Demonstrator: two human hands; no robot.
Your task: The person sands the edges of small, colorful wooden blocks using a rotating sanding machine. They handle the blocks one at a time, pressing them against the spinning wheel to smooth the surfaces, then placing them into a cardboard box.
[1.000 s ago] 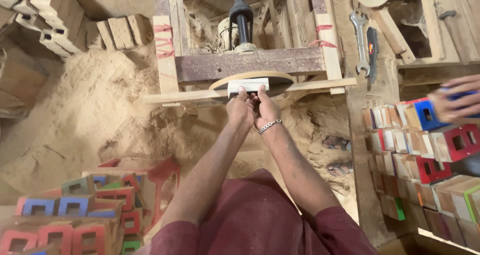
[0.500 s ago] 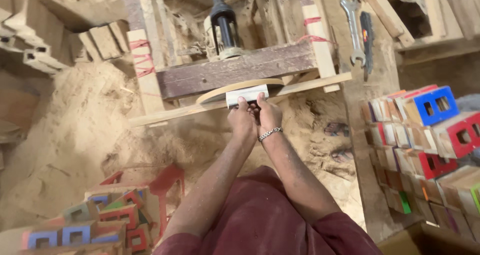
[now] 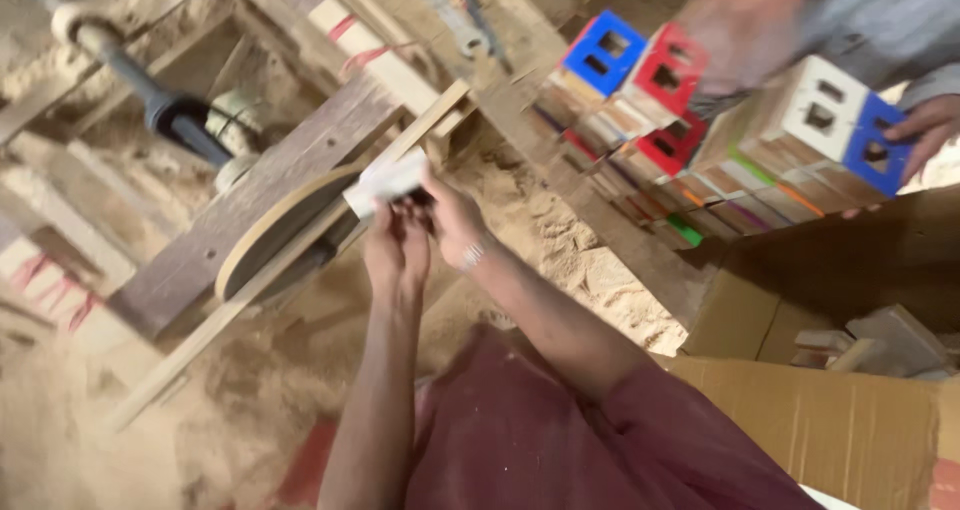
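Observation:
Both my hands hold a small pale wooden block (image 3: pixel 385 182) against the rim of a round sanding disc (image 3: pixel 268 232) on a wooden frame. My left hand (image 3: pixel 397 253) grips the block from below. My right hand (image 3: pixel 449 221), with a metal bracelet at the wrist, pinches it from the right. The view is tilted and blurred.
Painted wooden blocks in blue, red and white (image 3: pixel 700 130) are stacked at the upper right, where another person's hand (image 3: pixel 925 130) touches them. A cardboard box (image 3: pixel 830 410) stands at the lower right. Sawdust (image 3: pixel 560 260) covers the ground. A dark motor shaft (image 3: pixel 170 110) sits behind the disc.
The camera has swung and tilted to the right, so the frame now lies diagonally. My hands still hold the block at the disc. Another person's hand has come onto the block stack.

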